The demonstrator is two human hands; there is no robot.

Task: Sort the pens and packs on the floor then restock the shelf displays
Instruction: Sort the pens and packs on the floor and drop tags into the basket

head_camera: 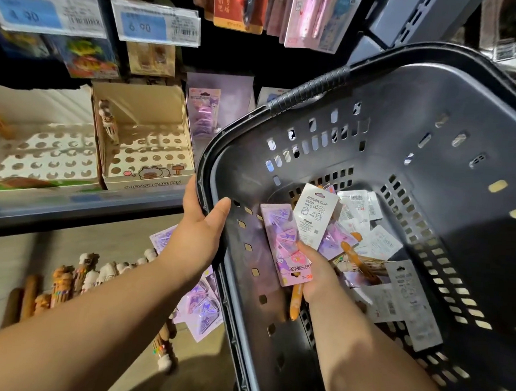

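Basket (pixel 406 113) tilted twd me, L hand (pixel 200 225) curled over its near rim. R hand (pixel 315 274) inside basket, fingers closed on purple binder clip packs (pixel 281 242) + orange pen (pixel 295 303). Loose packs (pixel 358 207) at basket bottom. Character pens (pixel 73 274) on floor left of basket; pen display box (pixel 153 104) up-left of it.

1. One basket (pixel 376 112).
2. Two hands: left hand (pixel 199 225), right hand (pixel 315 274).
3. In the right hand: one purple pack (pixel 284 245), one orange pen (pixel 295 303).
4. Two holed display boxes on the shelf: white box (pixel 41 155), beige box (pixel 150 158).
5. Two blue price labels (pixel 155 26).
6. Floor pens (pixel 73 274): too blurred to count.
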